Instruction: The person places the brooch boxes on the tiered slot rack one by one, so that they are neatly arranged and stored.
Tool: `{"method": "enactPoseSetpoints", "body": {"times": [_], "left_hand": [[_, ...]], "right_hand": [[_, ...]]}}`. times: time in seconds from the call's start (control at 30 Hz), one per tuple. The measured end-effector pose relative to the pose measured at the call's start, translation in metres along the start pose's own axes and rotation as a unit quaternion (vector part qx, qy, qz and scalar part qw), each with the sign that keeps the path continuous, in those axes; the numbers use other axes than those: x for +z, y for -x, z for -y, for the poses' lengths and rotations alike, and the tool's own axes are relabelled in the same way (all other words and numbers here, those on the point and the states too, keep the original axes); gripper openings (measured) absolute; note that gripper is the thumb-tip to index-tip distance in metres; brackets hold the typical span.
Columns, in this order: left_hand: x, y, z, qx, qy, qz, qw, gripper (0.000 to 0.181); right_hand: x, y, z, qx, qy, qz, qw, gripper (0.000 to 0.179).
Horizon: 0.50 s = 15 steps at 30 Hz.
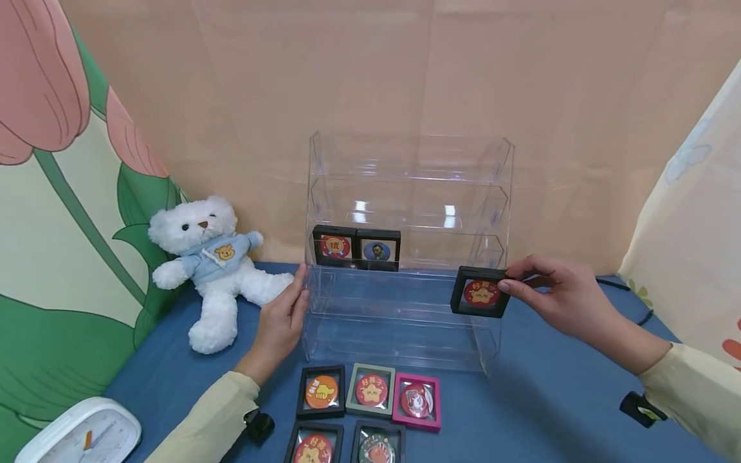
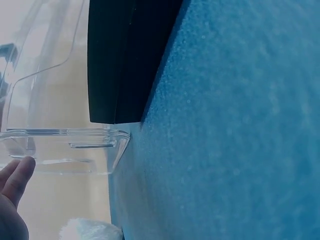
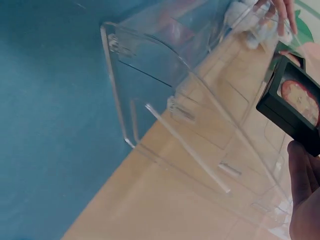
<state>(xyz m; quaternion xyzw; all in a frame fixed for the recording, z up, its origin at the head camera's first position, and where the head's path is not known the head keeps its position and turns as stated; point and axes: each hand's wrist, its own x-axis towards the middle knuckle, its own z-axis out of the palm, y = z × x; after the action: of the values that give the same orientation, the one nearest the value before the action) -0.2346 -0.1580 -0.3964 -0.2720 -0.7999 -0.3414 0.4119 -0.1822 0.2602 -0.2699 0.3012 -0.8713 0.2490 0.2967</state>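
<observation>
A clear acrylic tiered rack (image 1: 405, 302) stands on the blue surface. My right hand (image 1: 564, 292) pinches a black-framed badge case (image 1: 480, 292) by its right edge, in front of the rack's right side; a red round badge with a yellow star figure shows inside. The right wrist view has the same case (image 3: 295, 102) above the fingers. At the rack's left side rests my left hand (image 1: 283, 318), fingers fairly straight along the side panel. Two black cases, one with a red badge (image 1: 336, 246) and one with a blue badge (image 1: 378, 249), stand side by side on a tier.
Before the rack lie several badge cases, among them a black one (image 1: 321, 392), a grey-green one (image 1: 371, 390) and a pink one (image 1: 416, 402). A white teddy bear (image 1: 214, 270) in a blue top sits to the left. A white clock (image 1: 81, 431) lies at the front left.
</observation>
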Motion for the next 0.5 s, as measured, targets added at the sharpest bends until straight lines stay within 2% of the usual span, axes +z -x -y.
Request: {"method": "enactPoseSetpoints", "body": {"times": [0.23, 0.5], "left_hand": [[0.0, 0.001, 0.0, 0.012, -0.001, -0.002, 0.9999, 0.057], [-0.002, 0.002, -0.001, -0.002, -0.001, 0.009, 1.0, 0.054]], "right_hand": [[0.006, -0.024, 0.002, -0.029, 0.002, 0.002, 0.9996, 0.025], [0.013, -0.041, 0.005, -0.017, 0.002, 0.011, 0.9998, 0.021]]}}
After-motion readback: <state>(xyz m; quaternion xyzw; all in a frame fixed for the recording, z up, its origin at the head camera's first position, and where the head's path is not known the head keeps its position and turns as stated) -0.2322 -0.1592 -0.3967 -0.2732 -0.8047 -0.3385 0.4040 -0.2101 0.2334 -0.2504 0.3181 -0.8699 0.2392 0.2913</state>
